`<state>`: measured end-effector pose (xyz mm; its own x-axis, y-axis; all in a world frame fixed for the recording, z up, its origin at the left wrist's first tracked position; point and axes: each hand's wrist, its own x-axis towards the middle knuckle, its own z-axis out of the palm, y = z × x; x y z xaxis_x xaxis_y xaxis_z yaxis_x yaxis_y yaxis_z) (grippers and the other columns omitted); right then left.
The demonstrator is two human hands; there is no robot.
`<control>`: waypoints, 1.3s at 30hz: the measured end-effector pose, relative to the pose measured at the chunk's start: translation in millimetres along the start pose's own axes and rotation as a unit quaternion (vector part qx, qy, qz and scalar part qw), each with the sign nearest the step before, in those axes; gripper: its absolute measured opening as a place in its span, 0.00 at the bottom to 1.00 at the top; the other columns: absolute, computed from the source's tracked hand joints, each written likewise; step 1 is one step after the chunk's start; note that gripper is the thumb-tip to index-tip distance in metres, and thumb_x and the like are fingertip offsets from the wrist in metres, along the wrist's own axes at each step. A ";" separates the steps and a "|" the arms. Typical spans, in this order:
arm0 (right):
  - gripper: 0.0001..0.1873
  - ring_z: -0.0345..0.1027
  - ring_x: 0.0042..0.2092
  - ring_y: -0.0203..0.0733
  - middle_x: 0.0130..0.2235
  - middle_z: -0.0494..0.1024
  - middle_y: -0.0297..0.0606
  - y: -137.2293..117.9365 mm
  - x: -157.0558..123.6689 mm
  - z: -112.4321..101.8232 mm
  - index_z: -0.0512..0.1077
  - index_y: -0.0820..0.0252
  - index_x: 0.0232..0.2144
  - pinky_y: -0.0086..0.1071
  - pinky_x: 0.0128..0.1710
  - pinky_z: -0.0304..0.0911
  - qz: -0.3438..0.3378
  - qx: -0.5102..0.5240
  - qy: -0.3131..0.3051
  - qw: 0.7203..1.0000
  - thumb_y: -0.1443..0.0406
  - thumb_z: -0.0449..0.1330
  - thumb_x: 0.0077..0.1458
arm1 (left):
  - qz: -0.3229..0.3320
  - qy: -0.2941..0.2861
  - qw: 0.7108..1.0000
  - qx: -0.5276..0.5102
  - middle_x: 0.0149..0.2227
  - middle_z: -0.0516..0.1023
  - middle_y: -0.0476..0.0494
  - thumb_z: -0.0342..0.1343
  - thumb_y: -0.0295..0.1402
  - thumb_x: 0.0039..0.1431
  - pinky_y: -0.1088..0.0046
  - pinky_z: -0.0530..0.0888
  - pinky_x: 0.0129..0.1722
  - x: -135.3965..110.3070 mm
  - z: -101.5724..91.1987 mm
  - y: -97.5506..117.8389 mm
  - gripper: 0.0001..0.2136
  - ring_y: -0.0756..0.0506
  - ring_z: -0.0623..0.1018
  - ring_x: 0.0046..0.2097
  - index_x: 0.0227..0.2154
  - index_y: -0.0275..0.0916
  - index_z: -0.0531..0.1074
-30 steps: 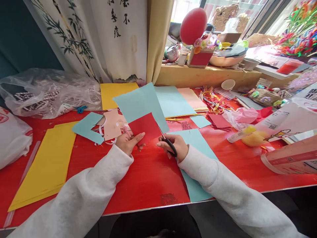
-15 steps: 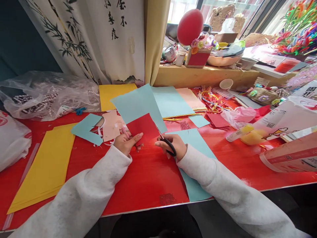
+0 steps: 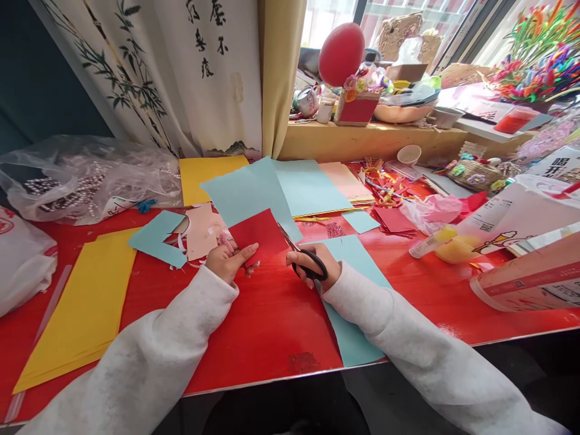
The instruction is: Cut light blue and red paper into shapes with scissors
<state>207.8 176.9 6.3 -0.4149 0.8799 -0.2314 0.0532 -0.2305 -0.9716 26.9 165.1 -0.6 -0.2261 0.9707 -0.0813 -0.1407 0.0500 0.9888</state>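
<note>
Over red table (image 3: 272,344), blue sheet (image 3: 244,190) is seen just beyond red paper (image 3: 260,234) (held too? can't tell). Red paper's near-left corner is pinched by left hand (image 3: 225,260); scissors (image 3: 321,261) are gripped by right hand (image 3: 332,268), blades at paper's right edge.

Window (image 3: 419,27): beyond and right of the scissors (image 3: 324,266), the main daylight source, its panes partly washed out.
Dark teal cloth (image 3: 40,72): far left of the scissors, dim, in shade.
Red tabletop (image 3: 258,350): brightly lit, glossy, with a whitish glare spot to the near right of the scissors.
Floor area: nearer than the scissors, deep shadow, detail lost.
Pink cup (image 3: 534,281): far right of the scissors, stretched by wide-angle distortion.
Scissors: outline fairly sharp.
</note>
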 end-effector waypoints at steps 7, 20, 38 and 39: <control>0.19 0.56 0.12 0.29 0.12 0.63 0.27 4.4 3.0 -4.3 0.68 0.65 0.22 0.24 0.12 0.48 0.002 -0.011 -0.018 1.000 0.53 0.63 0.40 | -0.004 -0.012 1.000 0.023 0.09 0.63 0.53 0.63 0.32 0.39 0.77 0.63 0.13 0.7 -0.9 -0.2 0.16 0.52 0.67 0.13 0.10 0.36 0.60; 0.28 0.58 0.15 0.29 0.16 0.63 0.29 0.6 3.9 -3.1 0.62 0.62 0.17 0.25 0.14 0.47 -0.024 -0.066 -0.029 0.997 0.43 0.60 0.35 | -0.026 -0.046 0.998 0.026 0.10 0.64 0.52 0.63 0.33 0.39 0.78 0.63 0.12 0.3 -2.0 1.1 0.13 0.53 0.66 0.13 0.12 0.34 0.65; 0.35 0.56 0.18 0.32 0.22 0.65 0.33 1.7 8.0 -6.1 0.65 0.59 0.29 0.29 0.15 0.51 -0.002 -0.106 -0.042 0.993 0.37 0.57 0.29 | -0.013 -0.051 0.999 -0.004 0.11 0.67 0.52 0.62 0.32 0.40 0.79 0.63 0.12 -0.3 -0.8 4.2 0.11 0.54 0.65 0.13 0.13 0.34 0.66; 0.36 0.58 0.20 0.34 0.24 0.66 0.34 0.9 8.5 -7.2 0.65 0.60 0.31 0.30 0.16 0.53 -0.006 -0.113 -0.036 0.993 0.37 0.58 0.28 | -0.014 -0.050 0.999 -0.008 0.11 0.67 0.52 0.62 0.32 0.39 0.79 0.62 0.12 -0.4 -0.6 5.0 0.10 0.54 0.65 0.13 0.14 0.34 0.67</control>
<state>210.9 187.2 3.1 -0.4802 0.8484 -0.2227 0.2474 -0.1127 -0.9623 25.6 164.8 4.3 -0.1251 0.9875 -0.0956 -0.1610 0.0749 0.9841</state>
